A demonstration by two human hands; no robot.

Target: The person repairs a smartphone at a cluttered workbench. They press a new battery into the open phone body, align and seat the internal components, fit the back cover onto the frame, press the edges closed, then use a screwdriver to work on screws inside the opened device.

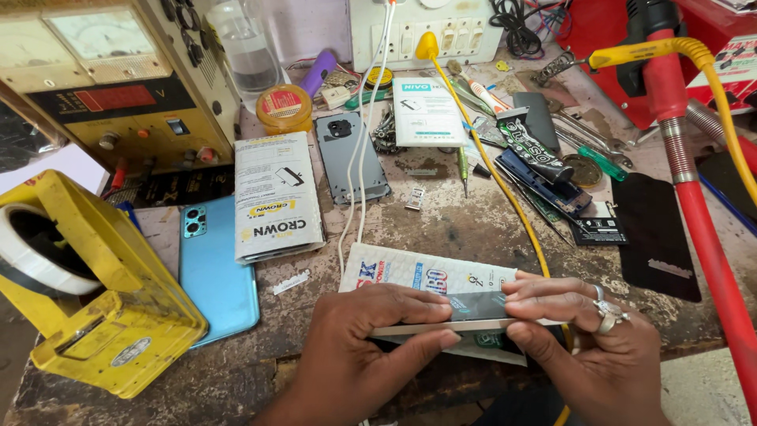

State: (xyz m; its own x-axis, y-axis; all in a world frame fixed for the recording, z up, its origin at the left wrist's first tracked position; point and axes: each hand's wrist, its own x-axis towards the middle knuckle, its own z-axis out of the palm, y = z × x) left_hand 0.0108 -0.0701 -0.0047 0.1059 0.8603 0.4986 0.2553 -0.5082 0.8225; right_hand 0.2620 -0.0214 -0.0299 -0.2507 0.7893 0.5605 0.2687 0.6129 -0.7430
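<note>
- Thin, flat, dark smartphone with pale metallic edge (465, 322): held level and edge-on, pinched at both ends, near the front of the tabletop.
- White printed flat paper packet (418, 276): lying flat directly beneath the phone, partly covered, slightly skewed.

Left hand (371, 339) and right hand (583, 331) pinch a thin flat slab (465, 323) — pale matt edge, dark glossy face. Under it lies a printed packet (410, 272) of shiny plastic film. The workbench (473, 221) is rough, scarred and stained, looking like worn wood. The blue phone back (217, 276) is smooth and glossy. The white box (276, 197) is matt card. The tape dispenser (102, 308) is yellow painted metal or plastic — scuffed. The red hose (710, 237) is smooth, with a slight sheen. The ring (607, 312) is bright metal.
</note>
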